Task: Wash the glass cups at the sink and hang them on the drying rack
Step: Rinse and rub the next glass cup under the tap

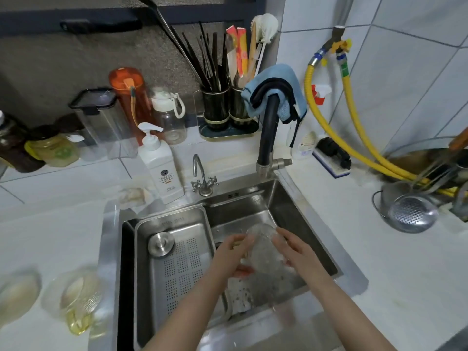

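Two hands (235,252), three glass cups (263,249), two taps (268,127), one soap bottle (159,163).

Both hands, left (234,252) and right (295,249), hold a glass cup (264,247) over the sink (276,198).

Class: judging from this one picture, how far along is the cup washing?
Done: nothing visibly; no hung cup or drying rack is in view. In hand: the left hand and right hand hold a glass cup over the sink. Left: blurred glassware waits on the counter.
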